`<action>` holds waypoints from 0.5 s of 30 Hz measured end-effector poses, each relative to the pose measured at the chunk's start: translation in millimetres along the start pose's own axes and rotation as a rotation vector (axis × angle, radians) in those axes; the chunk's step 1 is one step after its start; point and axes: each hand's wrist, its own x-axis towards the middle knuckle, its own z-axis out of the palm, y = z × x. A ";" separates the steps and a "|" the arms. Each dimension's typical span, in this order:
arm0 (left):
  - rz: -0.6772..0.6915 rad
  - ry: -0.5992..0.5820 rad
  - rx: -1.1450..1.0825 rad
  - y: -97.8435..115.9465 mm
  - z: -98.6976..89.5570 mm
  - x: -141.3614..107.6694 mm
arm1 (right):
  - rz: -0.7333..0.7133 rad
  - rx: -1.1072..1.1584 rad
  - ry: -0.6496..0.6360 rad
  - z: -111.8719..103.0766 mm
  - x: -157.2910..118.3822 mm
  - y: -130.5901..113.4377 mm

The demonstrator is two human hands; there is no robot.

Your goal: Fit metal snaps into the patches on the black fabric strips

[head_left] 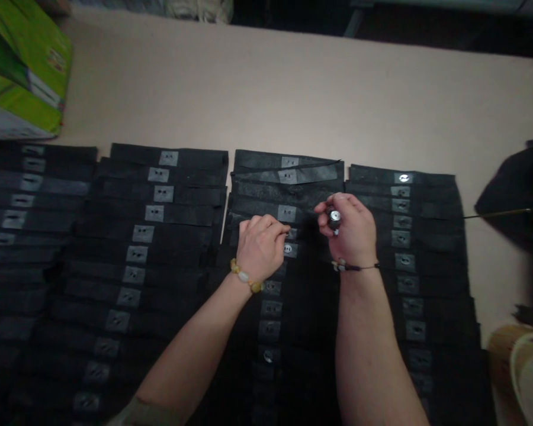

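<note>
My left hand (261, 245) is closed in a pinch over the third column of black fabric strips (253, 160). Its fingertips meet beside a small grey patch (292, 234); whatever they hold is too small to make out. Just below that lies a patch with a round metal snap piece (288, 249). My right hand (353, 228), to the right, is wrapped round a short dark cylindrical tool with a shiny round metal end (334, 218). That end faces up toward me, and the tool's lower part is hidden by the hand.
More overlapping black strips with grey patches lie in columns to the left (169, 158) and right (439, 183), some bearing metal discs. A green printed package (48, 53) stands at the far left. At right are a dark bundle (515, 189), a thin rod (500, 213) and a round tan container (501, 355).
</note>
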 end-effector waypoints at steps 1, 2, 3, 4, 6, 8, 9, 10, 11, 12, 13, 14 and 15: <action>0.003 -0.002 -0.003 -0.2 -0.2 -0.3 | 0.028 -0.018 0.003 -1.1 -0.9 3.8; 0.006 -0.002 -0.008 -0.5 -0.3 -0.6 | 0.054 -0.036 0.003 -2.0 -2.6 7.3; 0.007 0.001 -0.014 -0.9 -0.3 -0.8 | 0.079 -0.055 -0.001 -2.9 -5.2 10.4; 0.007 0.005 -0.021 -1.4 -0.2 -1.1 | 0.104 -0.081 -0.014 -3.6 -8.4 13.1; 0.005 0.010 -0.033 -2.3 0.1 -1.4 | 0.140 -0.168 -0.066 -4.8 -16.4 17.4; 0.004 0.015 -0.041 -3.3 0.2 -1.5 | 0.119 -0.314 -0.140 -6.3 -24.2 20.6; 0.005 0.017 -0.043 -3.7 0.1 -1.5 | 0.075 -0.409 -0.173 -7.2 -27.4 21.7; 0.008 0.017 -0.044 -3.9 -0.2 -1.5 | 0.016 -0.513 -0.198 -8.1 -29.9 22.7; 0.010 0.014 -0.045 -4.1 -0.5 -1.5 | -0.045 -0.619 -0.216 -9.1 -31.4 23.5; 0.012 0.010 -0.045 -4.1 -0.9 -1.5 | -0.102 -0.722 -0.228 -10.0 -32.2 24.2; 0.013 0.007 -0.044 -3.9 -1.2 -1.5 | -0.149 -0.818 -0.237 -10.6 -32.2 24.9; 0.015 0.005 -0.041 -3.6 -1.5 -1.6 | -0.188 -0.899 -0.248 -11.0 -31.5 25.6; 0.016 0.006 -0.036 -3.2 -1.7 -1.6 | -0.223 -0.964 -0.265 -11.2 -30.3 26.3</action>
